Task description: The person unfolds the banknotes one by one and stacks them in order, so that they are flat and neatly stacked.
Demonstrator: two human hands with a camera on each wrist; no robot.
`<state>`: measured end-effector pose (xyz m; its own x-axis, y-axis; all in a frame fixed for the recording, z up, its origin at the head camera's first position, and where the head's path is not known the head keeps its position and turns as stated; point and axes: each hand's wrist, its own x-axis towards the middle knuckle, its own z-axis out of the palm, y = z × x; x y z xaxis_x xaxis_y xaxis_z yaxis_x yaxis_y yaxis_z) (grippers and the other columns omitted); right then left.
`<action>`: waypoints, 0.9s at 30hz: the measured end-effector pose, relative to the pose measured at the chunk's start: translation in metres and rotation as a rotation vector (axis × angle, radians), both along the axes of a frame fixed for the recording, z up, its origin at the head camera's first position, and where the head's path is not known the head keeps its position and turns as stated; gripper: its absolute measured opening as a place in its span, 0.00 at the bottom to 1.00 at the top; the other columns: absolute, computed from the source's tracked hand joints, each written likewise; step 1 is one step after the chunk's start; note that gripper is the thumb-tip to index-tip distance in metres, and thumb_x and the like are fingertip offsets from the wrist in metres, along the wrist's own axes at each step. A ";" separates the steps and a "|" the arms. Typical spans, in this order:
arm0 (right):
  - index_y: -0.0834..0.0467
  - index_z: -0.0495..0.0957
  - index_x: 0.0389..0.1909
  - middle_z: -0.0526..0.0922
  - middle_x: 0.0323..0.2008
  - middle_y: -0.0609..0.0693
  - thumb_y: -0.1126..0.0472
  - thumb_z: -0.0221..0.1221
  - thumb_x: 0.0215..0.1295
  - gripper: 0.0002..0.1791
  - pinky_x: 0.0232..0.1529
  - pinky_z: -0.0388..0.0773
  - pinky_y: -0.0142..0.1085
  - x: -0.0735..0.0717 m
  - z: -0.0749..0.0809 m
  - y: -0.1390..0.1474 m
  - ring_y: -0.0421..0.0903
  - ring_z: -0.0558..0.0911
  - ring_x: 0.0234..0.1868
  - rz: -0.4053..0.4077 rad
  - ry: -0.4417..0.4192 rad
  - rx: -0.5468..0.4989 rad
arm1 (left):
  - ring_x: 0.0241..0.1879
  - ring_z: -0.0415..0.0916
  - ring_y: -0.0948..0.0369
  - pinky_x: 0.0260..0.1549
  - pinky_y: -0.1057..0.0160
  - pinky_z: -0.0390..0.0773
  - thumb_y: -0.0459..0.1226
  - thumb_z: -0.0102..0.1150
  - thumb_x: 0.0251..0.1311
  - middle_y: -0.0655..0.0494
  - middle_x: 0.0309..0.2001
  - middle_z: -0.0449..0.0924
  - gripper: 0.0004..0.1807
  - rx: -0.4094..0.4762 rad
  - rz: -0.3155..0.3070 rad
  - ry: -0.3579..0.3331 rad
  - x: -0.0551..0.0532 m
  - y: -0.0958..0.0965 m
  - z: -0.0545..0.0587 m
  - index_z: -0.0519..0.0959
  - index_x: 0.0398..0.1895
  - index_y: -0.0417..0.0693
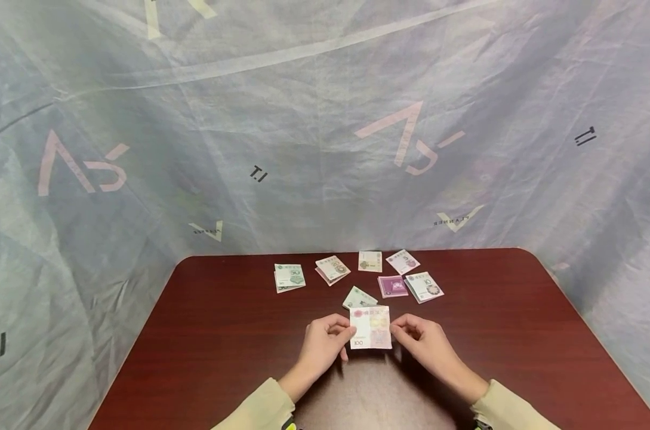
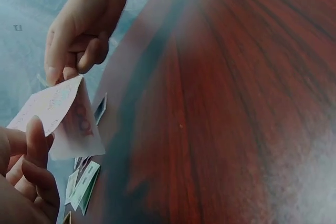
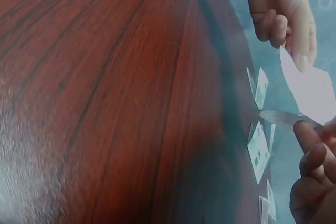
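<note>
A pinkish folded banknote (image 1: 370, 327) marked 100 is held up over the table in front of the body. My left hand (image 1: 320, 343) pinches its left edge between thumb and fingers, and my right hand (image 1: 425, 346) pinches the right edge. In the left wrist view the banknote (image 2: 55, 106) is seen to be doubled over, its two halves spread apart at the lower side. Just behind it lies a pale green folded banknote (image 1: 360, 297), partly covered by the held one in the head view.
On the dark red table (image 1: 222, 352), farther back, lie several folded banknotes: a green one (image 1: 289, 276), a brownish one (image 1: 332, 269), a yellowish one (image 1: 370, 261), a pink-white one (image 1: 403, 261), a purple one (image 1: 393, 286) and a 10 (image 1: 424, 286). Grey cloth (image 1: 314, 149) hangs behind.
</note>
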<state>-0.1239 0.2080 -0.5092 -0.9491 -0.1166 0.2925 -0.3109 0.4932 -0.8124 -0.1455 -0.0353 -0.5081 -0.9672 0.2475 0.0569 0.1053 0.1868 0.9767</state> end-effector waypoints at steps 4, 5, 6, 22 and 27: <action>0.51 0.85 0.36 0.84 0.26 0.48 0.66 0.65 0.70 0.06 0.24 0.72 0.31 0.000 0.003 0.004 0.30 0.74 0.23 0.045 0.037 -0.029 | 0.12 0.73 0.68 0.17 0.73 0.69 0.31 0.69 0.63 0.43 0.26 0.86 0.05 0.040 0.007 -0.027 -0.001 -0.004 0.002 0.85 0.35 0.35; 0.52 0.86 0.37 0.85 0.27 0.48 0.66 0.65 0.70 0.05 0.24 0.72 0.31 0.000 0.004 0.005 0.30 0.75 0.23 0.051 0.047 -0.030 | 0.12 0.73 0.68 0.17 0.73 0.67 0.31 0.70 0.63 0.42 0.25 0.86 0.05 0.048 0.008 -0.036 -0.001 -0.005 0.002 0.85 0.36 0.35; 0.52 0.86 0.38 0.85 0.27 0.48 0.66 0.65 0.70 0.05 0.24 0.72 0.31 -0.001 0.005 0.007 0.30 0.75 0.23 0.052 0.058 -0.026 | 0.12 0.73 0.68 0.17 0.74 0.66 0.30 0.70 0.63 0.42 0.25 0.85 0.05 0.055 0.010 -0.046 -0.002 -0.006 0.002 0.85 0.36 0.34; 0.55 0.86 0.52 0.87 0.44 0.45 0.69 0.69 0.64 0.16 0.35 0.75 0.32 -0.029 0.003 0.028 0.39 0.78 0.34 0.136 0.229 0.180 | 0.15 0.69 0.68 0.20 0.72 0.69 0.31 0.70 0.64 0.43 0.23 0.81 0.07 0.095 -0.116 -0.113 -0.001 -0.019 0.001 0.85 0.38 0.32; 0.56 0.84 0.55 0.86 0.44 0.50 0.71 0.69 0.63 0.19 0.34 0.74 0.32 -0.031 0.000 0.029 0.34 0.74 0.32 0.213 0.219 0.184 | 0.16 0.69 0.68 0.20 0.72 0.69 0.30 0.69 0.65 0.46 0.24 0.80 0.07 0.090 -0.169 -0.106 -0.001 -0.017 0.003 0.84 0.37 0.31</action>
